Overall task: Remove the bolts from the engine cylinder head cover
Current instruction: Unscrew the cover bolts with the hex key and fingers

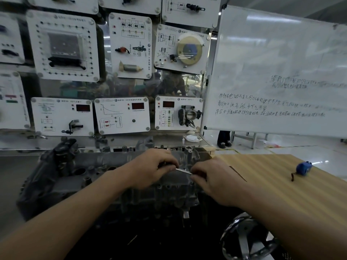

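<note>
As L hand (154,166), R hand (216,182) pinch tool (183,171), cover (105,163) underneath.

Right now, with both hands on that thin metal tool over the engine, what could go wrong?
1. The left hand and right hand only pinch the thin metal tool by its ends; if it slips, knuckles may strike the ridged cylinder head cover.
2. Anything dropped could fall into the dark space below the engine, where it would probably be hard to retrieve.
</note>
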`<state>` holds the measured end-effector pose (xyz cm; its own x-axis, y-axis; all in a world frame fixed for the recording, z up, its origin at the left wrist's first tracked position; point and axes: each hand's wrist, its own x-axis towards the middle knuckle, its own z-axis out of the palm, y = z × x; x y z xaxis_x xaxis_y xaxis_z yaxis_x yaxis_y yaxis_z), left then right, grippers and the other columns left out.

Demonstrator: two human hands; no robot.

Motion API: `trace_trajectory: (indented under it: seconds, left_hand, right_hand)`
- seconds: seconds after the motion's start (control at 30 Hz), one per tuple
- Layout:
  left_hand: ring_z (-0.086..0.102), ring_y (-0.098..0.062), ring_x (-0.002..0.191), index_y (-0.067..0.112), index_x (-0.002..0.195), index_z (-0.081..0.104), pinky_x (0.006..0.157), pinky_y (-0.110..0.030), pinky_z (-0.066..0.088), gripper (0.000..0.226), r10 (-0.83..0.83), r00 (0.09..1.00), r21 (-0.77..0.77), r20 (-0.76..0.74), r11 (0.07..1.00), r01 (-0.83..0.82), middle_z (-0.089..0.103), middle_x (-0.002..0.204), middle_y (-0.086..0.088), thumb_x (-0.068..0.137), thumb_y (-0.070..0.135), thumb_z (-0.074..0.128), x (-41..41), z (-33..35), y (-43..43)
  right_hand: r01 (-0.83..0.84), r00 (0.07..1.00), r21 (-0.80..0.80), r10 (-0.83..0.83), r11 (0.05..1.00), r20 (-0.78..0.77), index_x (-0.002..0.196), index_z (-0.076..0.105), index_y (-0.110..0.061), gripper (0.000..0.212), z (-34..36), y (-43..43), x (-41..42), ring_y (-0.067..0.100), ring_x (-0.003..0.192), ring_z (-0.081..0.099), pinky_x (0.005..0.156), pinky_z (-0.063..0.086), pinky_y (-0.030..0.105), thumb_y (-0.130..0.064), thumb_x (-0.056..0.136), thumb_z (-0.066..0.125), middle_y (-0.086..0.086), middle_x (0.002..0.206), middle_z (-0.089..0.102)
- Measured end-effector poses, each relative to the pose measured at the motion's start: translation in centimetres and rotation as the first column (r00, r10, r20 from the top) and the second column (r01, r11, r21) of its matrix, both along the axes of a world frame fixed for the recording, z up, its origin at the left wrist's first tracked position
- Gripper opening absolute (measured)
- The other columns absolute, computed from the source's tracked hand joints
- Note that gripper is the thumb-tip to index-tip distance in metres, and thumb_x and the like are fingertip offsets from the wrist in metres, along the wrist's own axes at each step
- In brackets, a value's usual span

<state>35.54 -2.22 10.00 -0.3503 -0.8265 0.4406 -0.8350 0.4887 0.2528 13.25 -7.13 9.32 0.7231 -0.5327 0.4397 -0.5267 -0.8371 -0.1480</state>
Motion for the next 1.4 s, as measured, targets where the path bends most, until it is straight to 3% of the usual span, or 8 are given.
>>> trace_trajectory:
  seconds: [0.27, 0.37, 0.53, 0.73, 0.9, 1.0, 1.13, 1.4]
  left_hand:
    - [0.048, 0.012, 0.080, 0.019, 0.117, 0.070, 0.069, -0.005, 0.036, 0.026, 0.107, 0.992, -0.065, 0.066, 0.993, -0.103, 0.051, 0.086, 0.024, 0.100, 0.028, 0.052, -0.9, -1.3, 2.5]
    - [0.058, -0.006, 0.089, 0.025, 0.112, 0.067, 0.081, -0.025, 0.049, 0.023, 0.204, 0.977, -0.062, 0.066, 0.978, -0.200, 0.066, 0.098, 0.009, 0.099, 0.035, 0.052, -3.3, -2.1, 4.9]
    - [0.064, -0.018, 0.090, 0.041, 0.123, 0.044, 0.080, -0.030, 0.052, 0.046, 0.221, 0.944, 0.205, -0.245, 0.964, -0.172, 0.066, 0.100, 0.003, 0.084, 0.037, 0.065, -10.0, -3.6, 7.7]
    - [0.062, -0.015, 0.060, 0.031, 0.100, 0.057, 0.056, -0.039, 0.052, 0.034, 0.178, 0.786, 0.287, -0.592, 0.958, -0.001, 0.067, 0.075, 0.000, 0.069, 0.023, 0.067, -10.6, -1.0, 7.4]
    - [0.069, -0.014, 0.068, 0.047, 0.123, 0.053, 0.061, -0.025, 0.057, 0.046, 0.152, 0.966, 0.493, -0.208, 0.869, -0.031, 0.076, 0.089, 0.007, 0.089, 0.021, 0.069, -1.2, 3.9, 9.1]
    - [0.065, 0.008, 0.074, 0.045, 0.129, 0.050, 0.064, -0.011, 0.047, 0.046, 0.263, 0.964, 0.371, -0.039, 0.900, -0.230, 0.075, 0.090, 0.021, 0.094, 0.018, 0.064, 3.5, 4.4, 9.2]
    - [0.061, 0.016, 0.079, 0.031, 0.110, 0.074, 0.071, -0.005, 0.045, 0.024, 0.308, 0.951, 0.200, 0.014, 0.931, -0.305, 0.070, 0.083, 0.025, 0.092, 0.017, 0.067, 6.2, 3.7, 7.5]
    - [0.065, 0.004, 0.081, 0.029, 0.106, 0.077, 0.076, -0.017, 0.052, 0.021, 0.225, 0.972, 0.087, 0.059, 0.969, -0.230, 0.072, 0.088, 0.020, 0.092, 0.017, 0.067, 7.2, 2.5, 4.8]
  right_hand:
    - [-0.021, 0.999, 0.022, 0.020, 1.000, 0.036, 0.091, 0.074, -0.020, 0.014, -0.6, -0.6, 0.2, 0.002, 0.065, 0.060, 0.063, 0.045, 0.016, -0.028, 0.094, 0.062, -0.008, 0.078, 0.071]
    - [-0.067, 0.997, 0.038, 0.065, 0.997, 0.049, 0.089, 0.074, -0.021, 0.010, -0.9, -0.8, 0.1, 0.000, 0.064, 0.061, 0.062, 0.047, 0.015, -0.023, 0.092, 0.065, -0.011, 0.074, 0.070]
    - [-0.179, 0.980, 0.061, 0.173, 0.982, 0.096, 0.094, 0.078, -0.019, 0.011, -1.3, -1.3, -0.7, -0.002, 0.069, 0.065, 0.065, 0.046, 0.011, -0.016, 0.087, 0.070, -0.009, 0.078, 0.075]
    - [-0.196, 0.919, -0.016, 0.189, 0.981, 0.347, 0.091, 0.080, -0.012, 0.011, 1.4, -0.4, -0.7, -0.007, 0.059, 0.063, 0.057, 0.041, 0.005, -0.007, 0.081, 0.076, -0.025, 0.063, 0.067]
    - [-0.133, 0.980, 0.047, 0.125, 0.990, 0.156, 0.088, 0.078, -0.022, 0.007, 2.7, 1.2, 2.5, 0.001, 0.059, 0.062, 0.055, 0.043, 0.010, -0.017, 0.087, 0.073, -0.018, 0.064, 0.064]
    - [-0.185, 0.975, 0.154, 0.162, 0.971, 0.154, 0.088, 0.078, -0.016, 0.008, 1.4, 2.4, 4.6, -0.006, 0.061, 0.061, 0.053, 0.043, 0.006, -0.023, 0.088, 0.074, -0.018, 0.067, 0.064]
    - [-0.156, 0.971, 0.191, 0.115, 0.969, 0.212, 0.086, 0.079, -0.014, 0.013, 0.3, 2.8, 6.2, 0.002, 0.057, 0.064, 0.056, 0.053, 0.015, -0.026, 0.087, 0.075, -0.006, 0.068, 0.071]
    - [-0.120, 0.973, 0.257, 0.062, 0.959, 0.224, 0.088, 0.080, -0.016, 0.012, -0.3, 2.7, 6.3, 0.005, 0.064, 0.067, 0.064, 0.055, 0.022, -0.026, 0.087, 0.075, -0.004, 0.074, 0.075]
